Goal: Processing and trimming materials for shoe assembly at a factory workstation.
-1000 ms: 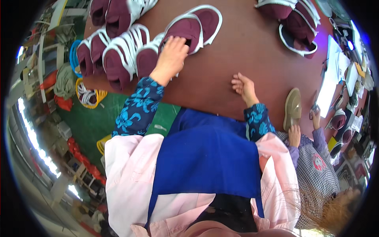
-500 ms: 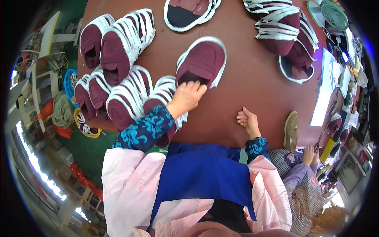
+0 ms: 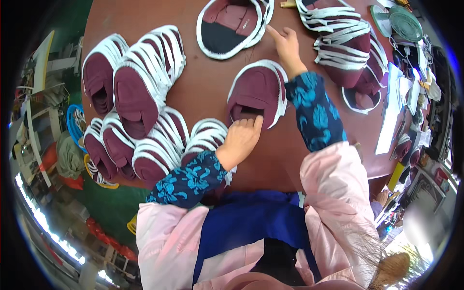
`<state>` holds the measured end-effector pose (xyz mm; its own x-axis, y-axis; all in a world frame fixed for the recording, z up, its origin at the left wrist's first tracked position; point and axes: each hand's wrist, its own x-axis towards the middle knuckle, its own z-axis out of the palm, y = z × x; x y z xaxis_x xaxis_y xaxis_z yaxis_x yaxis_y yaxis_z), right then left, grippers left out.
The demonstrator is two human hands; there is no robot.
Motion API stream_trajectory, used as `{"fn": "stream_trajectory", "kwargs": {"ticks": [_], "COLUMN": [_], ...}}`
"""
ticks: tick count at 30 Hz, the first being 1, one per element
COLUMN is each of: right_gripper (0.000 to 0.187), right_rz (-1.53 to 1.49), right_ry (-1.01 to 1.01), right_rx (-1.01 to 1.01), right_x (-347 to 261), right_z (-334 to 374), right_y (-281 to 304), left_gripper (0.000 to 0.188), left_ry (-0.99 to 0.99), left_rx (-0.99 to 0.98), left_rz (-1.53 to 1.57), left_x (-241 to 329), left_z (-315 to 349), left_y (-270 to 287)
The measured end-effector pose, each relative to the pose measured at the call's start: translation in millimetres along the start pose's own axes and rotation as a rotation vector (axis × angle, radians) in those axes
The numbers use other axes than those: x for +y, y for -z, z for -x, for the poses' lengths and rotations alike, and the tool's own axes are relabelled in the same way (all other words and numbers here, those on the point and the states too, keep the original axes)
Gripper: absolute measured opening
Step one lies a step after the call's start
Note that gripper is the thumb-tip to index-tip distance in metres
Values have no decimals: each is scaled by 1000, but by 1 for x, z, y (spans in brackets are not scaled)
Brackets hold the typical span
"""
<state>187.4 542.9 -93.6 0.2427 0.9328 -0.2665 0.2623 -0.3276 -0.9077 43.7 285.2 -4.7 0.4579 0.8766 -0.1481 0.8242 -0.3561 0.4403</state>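
Observation:
My left hand (image 3: 240, 141) is closed on the heel-side opening of a maroon shoe upper (image 3: 256, 89) with a white edge, which lies on the brown table. Its fingertips hook into the dark opening. Farther off, my right hand (image 3: 286, 47) is stretched forward with its fingers apart. The index finger reaches the white rim of a dark-lined shoe upper (image 3: 220, 36) lying with its inside up, partly over another one. Whether that finger presses on the rim, I cannot tell.
Stacked maroon uppers (image 3: 137, 92) crowd the table's left side. Another stack (image 3: 345, 48) stands at the far right, near a small green fan (image 3: 405, 23) and white papers (image 3: 389, 116). A blue basket (image 3: 75, 128) sits below the table's left edge.
My right hand has gone from the table's near edge forward to the far uppers. My left hand keeps its hold on the maroon upper. The whole view has shifted slightly.

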Motion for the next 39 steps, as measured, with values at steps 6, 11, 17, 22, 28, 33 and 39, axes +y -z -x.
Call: {"fn": "stream_trajectory", "kwargs": {"ticks": [6,11,17,22,28,33,39], "right_gripper": [62,28,25,29,20,12,9], "right_rz": [228,-118,-21,361,319,420,282], "right_ry": [11,53,107,334,322,253,321], "right_rx": [-118,-155,-373,-674,-145,168,-110], "right_x": [-22,-35,-59,3,79,110,126], "right_z": [-90,-53,89,178,250,303,357], "right_y": [-38,12,185,247,269,316,284], "left_gripper": [20,5,22,38,74,70,63], "left_ry": [-259,230,384,293,320,771,147], "left_rx": [180,71,69,236,-275,-383,162], "left_rz": [-208,-428,-6,754,693,1028,311], "left_x": [-18,-59,-80,-10,70,102,122], "left_z": [-19,-4,15,-26,11,41,22], "left_y": [-40,-8,81,55,-82,-102,-88]}}
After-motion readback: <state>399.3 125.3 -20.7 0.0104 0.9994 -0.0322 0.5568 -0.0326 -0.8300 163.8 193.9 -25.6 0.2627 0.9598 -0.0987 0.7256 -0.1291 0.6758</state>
